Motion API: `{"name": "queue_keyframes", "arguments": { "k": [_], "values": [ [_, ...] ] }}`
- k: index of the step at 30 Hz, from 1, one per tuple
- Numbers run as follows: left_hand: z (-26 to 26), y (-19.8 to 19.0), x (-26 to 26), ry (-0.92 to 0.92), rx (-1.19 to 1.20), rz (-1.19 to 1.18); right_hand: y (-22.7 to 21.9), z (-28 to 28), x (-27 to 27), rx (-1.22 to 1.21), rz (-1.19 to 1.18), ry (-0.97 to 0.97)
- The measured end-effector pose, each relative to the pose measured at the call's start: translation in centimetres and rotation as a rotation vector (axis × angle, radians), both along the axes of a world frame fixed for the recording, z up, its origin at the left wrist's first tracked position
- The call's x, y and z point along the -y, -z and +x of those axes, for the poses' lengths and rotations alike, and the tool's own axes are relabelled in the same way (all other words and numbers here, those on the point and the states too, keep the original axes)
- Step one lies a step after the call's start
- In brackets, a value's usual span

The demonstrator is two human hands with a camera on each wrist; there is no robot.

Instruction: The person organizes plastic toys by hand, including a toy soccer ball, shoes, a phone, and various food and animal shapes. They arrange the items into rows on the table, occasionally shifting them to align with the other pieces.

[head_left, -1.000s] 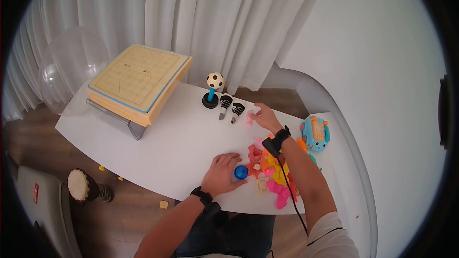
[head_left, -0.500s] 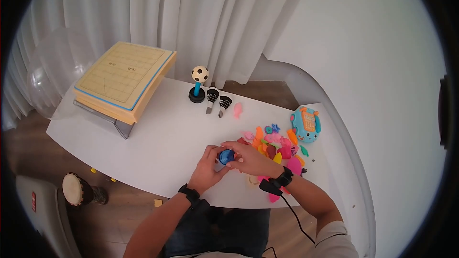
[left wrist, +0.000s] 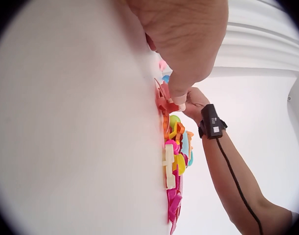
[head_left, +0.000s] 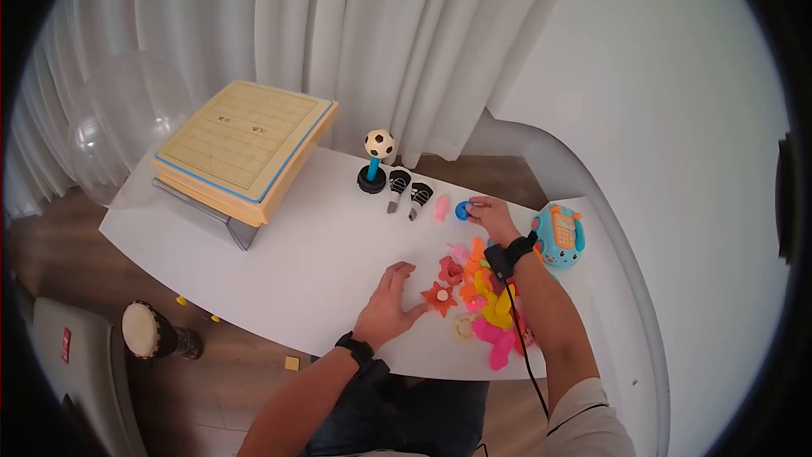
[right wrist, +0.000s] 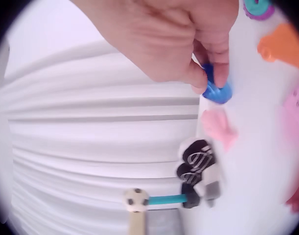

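Note:
Near the back edge of the white table, my right hand [head_left: 495,218] pinches a small blue object [head_left: 463,210] between thumb and fingers. The right wrist view shows the blue thing [right wrist: 219,93] low against the table, beside a pink fish-like piece [right wrist: 219,128]. My left hand [head_left: 389,311] rests at the front of the table with fingers loosely bent and nothing held. Just right of its thumb lies a red flower-shaped piece [head_left: 440,298]. In the left wrist view the thumb is close to that red piece [left wrist: 165,100]; whether they touch I cannot tell.
A pile of colourful pieces [head_left: 493,305] lies between the forearms. A toy telephone [head_left: 558,237] stands at the right. Along the back are two small black-and-white shoes [head_left: 398,186] and a football on a stand [head_left: 379,144]. A board on a box [head_left: 245,140] stands at the left.
The hands were together around the blue object half a second ago. My right hand has carried it to the back edge, beside the pink piece, and my left hand has let go.

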State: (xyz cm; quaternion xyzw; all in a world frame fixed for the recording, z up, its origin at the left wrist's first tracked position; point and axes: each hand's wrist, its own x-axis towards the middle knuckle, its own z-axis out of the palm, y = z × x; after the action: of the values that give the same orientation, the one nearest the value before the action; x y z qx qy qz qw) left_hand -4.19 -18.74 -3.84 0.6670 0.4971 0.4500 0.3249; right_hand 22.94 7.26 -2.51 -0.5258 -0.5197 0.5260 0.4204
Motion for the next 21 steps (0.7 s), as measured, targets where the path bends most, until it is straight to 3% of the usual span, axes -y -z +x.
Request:
{"name": "queue_keyframes", "arguments": {
  "k": [1,3,8,10,14,17,19,21],
  "values": [
    [0.0,0.0,0.0,-0.003,-0.002,0.0,0.4,0.4,-0.3,-0.002,0.0,-0.003],
    [-0.1,0.0,0.0,0.003,-0.005,0.011,1.4,1.2,-1.0,0.874,0.424,-0.016],
    [-0.1,-0.2,-0.1,0.004,-0.018,0.014,0.1,-0.3,0.9,0.751,0.505,-0.01],
    [0.0,-0.3,0.0,0.012,-0.018,0.021,0.5,-0.4,0.9,0.852,0.529,-0.171],
    [0.0,-0.6,0.0,0.007,-0.014,0.012,0.5,-1.1,0.4,0.81,0.439,-0.124],
    [-0.1,-0.4,0.0,-0.003,-0.026,0.019,-0.3,-2.4,1.0,0.926,0.455,-0.052],
    [0.1,-0.4,-0.1,0.001,-0.046,0.021,-0.6,-3.5,1.2,0.894,0.757,-0.106],
    [0.2,-0.4,-0.1,-0.001,-0.045,0.014,-0.2,-4.1,1.1,0.904,0.772,-0.128]
  ]
}}
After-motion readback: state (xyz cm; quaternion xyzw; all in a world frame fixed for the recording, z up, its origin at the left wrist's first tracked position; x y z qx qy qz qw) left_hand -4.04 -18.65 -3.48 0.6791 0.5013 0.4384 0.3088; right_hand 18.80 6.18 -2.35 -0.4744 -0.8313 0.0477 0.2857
